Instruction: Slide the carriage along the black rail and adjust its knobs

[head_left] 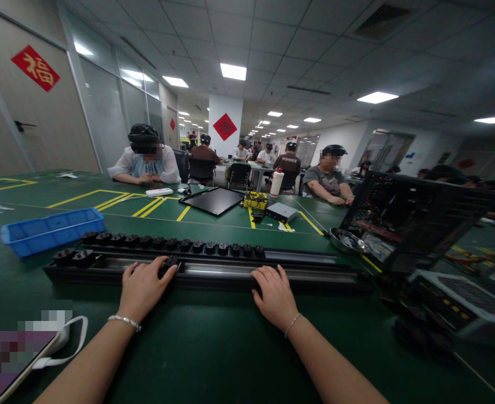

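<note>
A long black power track (222,272) with a shiny metallic channel lies crosswise in front of me. My left hand (144,286) grips a black socket module (170,262) on this near track, thumb on its right side. Further right, my right hand (275,294) is closed over the track, fingers on top and thumb at the near edge. Two more socket modules (74,256) sit at the near track's left end. Behind it lies a second track (302,257), carrying a row of several black socket modules (184,245).
A blue plastic bin (54,230) stands at the left. Right of the tracks are a metal bowl (348,241), an open computer case (411,219) and a power supply unit (462,303). A black panel (214,200) lies farther back. Other people sit across the green table (188,348).
</note>
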`<state>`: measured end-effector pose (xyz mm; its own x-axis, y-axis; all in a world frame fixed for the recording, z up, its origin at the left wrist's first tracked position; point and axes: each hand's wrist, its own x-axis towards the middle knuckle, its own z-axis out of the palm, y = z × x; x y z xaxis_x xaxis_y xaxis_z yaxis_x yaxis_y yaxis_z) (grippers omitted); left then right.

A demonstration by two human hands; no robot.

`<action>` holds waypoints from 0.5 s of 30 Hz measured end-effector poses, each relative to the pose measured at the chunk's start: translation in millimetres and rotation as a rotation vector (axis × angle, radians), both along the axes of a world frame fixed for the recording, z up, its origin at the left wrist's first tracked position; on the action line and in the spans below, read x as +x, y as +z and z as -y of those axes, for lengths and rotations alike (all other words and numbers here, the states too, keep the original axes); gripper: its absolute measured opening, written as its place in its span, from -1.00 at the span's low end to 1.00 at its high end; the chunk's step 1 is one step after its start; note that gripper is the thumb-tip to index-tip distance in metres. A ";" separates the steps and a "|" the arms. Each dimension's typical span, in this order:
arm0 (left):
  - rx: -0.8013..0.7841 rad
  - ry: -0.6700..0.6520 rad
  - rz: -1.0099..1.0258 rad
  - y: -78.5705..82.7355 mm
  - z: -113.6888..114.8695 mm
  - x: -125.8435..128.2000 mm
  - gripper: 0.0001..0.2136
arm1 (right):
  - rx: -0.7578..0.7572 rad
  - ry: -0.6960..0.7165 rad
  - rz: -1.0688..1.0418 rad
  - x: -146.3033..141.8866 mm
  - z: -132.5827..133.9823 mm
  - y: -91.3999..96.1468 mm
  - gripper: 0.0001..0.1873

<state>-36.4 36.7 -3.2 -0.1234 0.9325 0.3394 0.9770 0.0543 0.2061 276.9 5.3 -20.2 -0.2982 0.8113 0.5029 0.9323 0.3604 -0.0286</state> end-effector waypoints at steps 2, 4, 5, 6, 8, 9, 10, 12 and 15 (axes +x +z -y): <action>0.002 -0.002 0.010 -0.7 -0.5 -0.1 -0.48 | 0.003 -0.008 0.000 -0.1 0.0 0.0 -0.55; 0.002 -0.003 0.015 -0.6 -0.2 0.1 -0.48 | 0.003 -0.009 0.002 -0.1 0.0 0.1 -0.54; 0.001 -0.004 0.016 -0.3 0.1 0.2 -0.48 | 0.002 -0.006 0.003 -0.2 0.0 0.1 -0.56; 0.000 -0.006 0.017 0.2 0.5 0.3 -0.49 | 0.000 -0.003 0.004 -0.3 0.0 0.1 -0.59; -0.002 -0.005 0.018 1.1 1.4 0.6 -0.48 | 0.002 -0.004 0.002 -0.6 0.1 0.3 -0.63; -0.003 -0.005 0.019 1.5 1.7 0.7 -0.48 | 0.008 -0.008 -0.001 -0.8 0.1 0.4 -0.63; -0.004 -0.006 0.020 1.7 2.0 0.7 -0.48 | 0.014 -0.012 -0.003 -0.9 0.2 0.5 -0.62; -0.005 -0.004 0.019 1.8 2.1 0.9 -0.47 | 0.024 -0.015 -0.001 -1.1 0.5 0.9 -0.60; -0.006 -0.003 0.017 1.3 1.8 0.9 -0.48 | 0.012 -0.009 0.012 -0.5 1.3 1.1 -0.59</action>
